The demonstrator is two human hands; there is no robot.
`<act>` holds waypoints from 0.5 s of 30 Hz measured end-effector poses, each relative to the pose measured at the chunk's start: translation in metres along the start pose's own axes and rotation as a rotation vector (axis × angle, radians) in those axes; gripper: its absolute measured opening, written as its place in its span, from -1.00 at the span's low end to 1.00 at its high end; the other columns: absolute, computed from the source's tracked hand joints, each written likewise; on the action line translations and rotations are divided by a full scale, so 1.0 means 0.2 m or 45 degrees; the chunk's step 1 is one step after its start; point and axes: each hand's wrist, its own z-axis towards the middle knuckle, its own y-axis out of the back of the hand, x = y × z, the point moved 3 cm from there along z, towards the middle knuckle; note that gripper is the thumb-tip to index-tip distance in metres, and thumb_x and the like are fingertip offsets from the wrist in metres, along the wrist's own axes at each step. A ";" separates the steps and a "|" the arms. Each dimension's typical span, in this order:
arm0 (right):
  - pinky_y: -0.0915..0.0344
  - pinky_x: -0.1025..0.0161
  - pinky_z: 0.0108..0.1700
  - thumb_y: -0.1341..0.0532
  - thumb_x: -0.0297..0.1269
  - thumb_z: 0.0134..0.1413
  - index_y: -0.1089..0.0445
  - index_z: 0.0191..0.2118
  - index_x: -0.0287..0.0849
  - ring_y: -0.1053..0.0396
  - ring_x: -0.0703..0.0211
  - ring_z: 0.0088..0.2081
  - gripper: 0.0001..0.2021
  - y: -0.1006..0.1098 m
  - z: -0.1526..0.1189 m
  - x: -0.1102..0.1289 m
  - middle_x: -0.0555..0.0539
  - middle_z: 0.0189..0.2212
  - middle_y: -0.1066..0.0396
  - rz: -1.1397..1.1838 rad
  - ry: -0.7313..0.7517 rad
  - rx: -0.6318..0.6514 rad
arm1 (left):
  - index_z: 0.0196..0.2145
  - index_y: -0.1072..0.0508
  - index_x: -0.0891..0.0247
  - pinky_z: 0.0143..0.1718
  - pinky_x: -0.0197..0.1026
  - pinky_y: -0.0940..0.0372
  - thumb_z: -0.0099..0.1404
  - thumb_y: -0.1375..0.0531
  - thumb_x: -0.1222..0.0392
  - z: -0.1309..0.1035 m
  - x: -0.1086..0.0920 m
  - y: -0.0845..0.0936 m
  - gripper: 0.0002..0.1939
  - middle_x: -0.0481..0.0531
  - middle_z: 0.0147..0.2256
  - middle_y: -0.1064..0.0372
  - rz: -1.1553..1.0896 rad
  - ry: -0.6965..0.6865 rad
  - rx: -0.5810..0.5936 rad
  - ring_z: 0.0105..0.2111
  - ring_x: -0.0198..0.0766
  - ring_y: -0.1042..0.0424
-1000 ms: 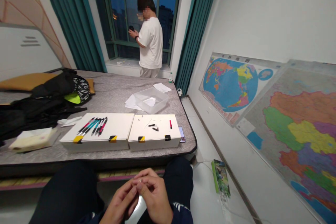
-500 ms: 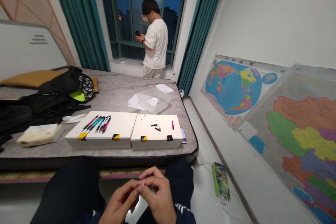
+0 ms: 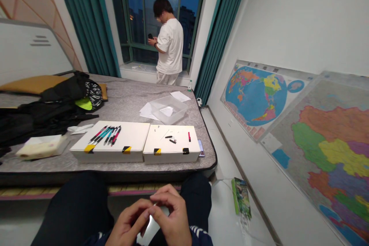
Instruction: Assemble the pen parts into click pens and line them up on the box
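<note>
Low in front of my lap, my left hand (image 3: pixel 129 221) and my right hand (image 3: pixel 172 213) meet at the fingertips. Both have thumb and fingers pinched together; whatever they hold is too small or hidden to name. Beyond my knees, the right white box (image 3: pixel 170 157) carries small black pen parts (image 3: pixel 172 141), a red piece (image 3: pixel 189 137) and other tiny bits. On the left white box (image 3: pixel 109 157) lies a row of several pens (image 3: pixel 108 135) in red, teal and black.
Both boxes stand on a grey mattress (image 3: pixel 123 96). Behind them are a clear plastic bin (image 3: pixel 178 114) and papers. A tissue pack (image 3: pixel 43 147) and black bag (image 3: pixel 57 103) lie left; a person (image 3: pixel 170 42) stands by the window. A green box (image 3: pixel 241 198) is on the floor.
My fingertips have shifted slightly, with the right forefinger and thumb a little farther apart. The boxes and pens have stayed in place.
</note>
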 end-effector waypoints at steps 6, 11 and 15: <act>-0.33 0.25 -0.27 -0.38 -0.22 0.04 -0.53 -0.36 -0.15 -0.42 0.13 -0.29 -0.87 0.04 -0.02 -0.01 -0.10 -0.36 -0.44 0.034 0.087 -0.023 | -0.37 -0.54 0.26 -0.58 -0.36 -0.19 0.30 -0.22 -0.06 0.00 -0.02 -0.02 -0.68 -0.05 -0.54 -0.30 -0.005 0.010 0.090 -0.60 -0.35 -0.23; -0.32 0.25 -0.27 -0.39 -0.21 0.02 -0.56 -0.38 -0.14 -0.42 0.13 -0.30 -0.88 0.06 -0.03 0.00 -0.09 -0.37 -0.44 0.027 0.066 -0.022 | -0.31 -0.52 0.25 -0.55 -0.35 -0.17 0.34 -0.18 -0.06 0.00 0.02 -0.03 -0.69 -0.09 -0.56 -0.24 -0.023 0.046 0.146 -0.60 -0.36 -0.20; -0.33 0.22 -0.22 -0.41 -0.26 -0.01 -0.57 -0.40 -0.13 -0.44 0.12 -0.29 -0.92 0.07 -0.03 -0.01 -0.09 -0.37 -0.47 0.011 0.051 -0.005 | -0.28 -0.52 0.26 -0.58 -0.35 -0.11 0.36 -0.14 -0.08 -0.01 0.06 -0.03 -0.66 -0.12 -0.58 -0.18 -0.034 0.066 0.190 -0.62 -0.38 -0.14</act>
